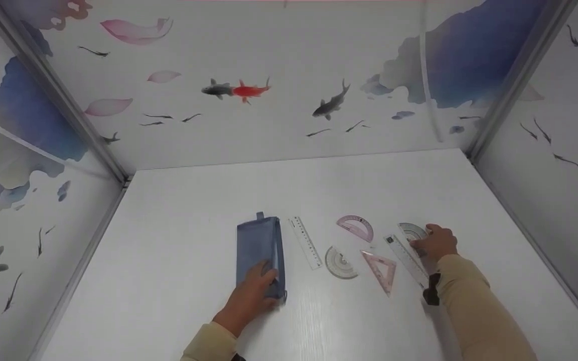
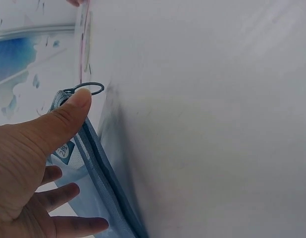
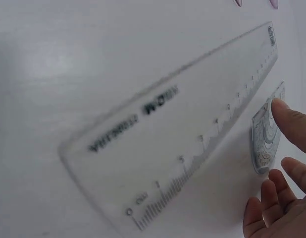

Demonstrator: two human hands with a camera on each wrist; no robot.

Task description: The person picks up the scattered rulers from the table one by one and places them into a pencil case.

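1. We find the soft blue mesh pouch [image 1: 256, 240] leftmost on the smooth white table [image 1: 168, 250], a long rectangle with a zip down its right side.
2. Our left hand [image 1: 255, 291] rests on its near end – thumb at the zip corner beside the pull ring, fingers loosely spread rather than clenched.
3. Just right of the pouch we see a slim, see-through ruler [image 1: 305, 243], lying aslant.
4. Next comes a clear half-round protractor [image 1: 339, 268], then a pink arched one [image 1: 366, 225] farther back.
5. Nearer us lies a pink triangle [image 1: 368, 254] with a cut-out middle.
6. A second clear ruler [image 1: 404, 260], flat with printed black marks, slants beside the last protractor [image 1: 409, 230], clear and curved.
7. Our right hand [image 1: 438, 240] has its thumb on that protractor, fingers half bent – whether they pinch it, we cannot tell.
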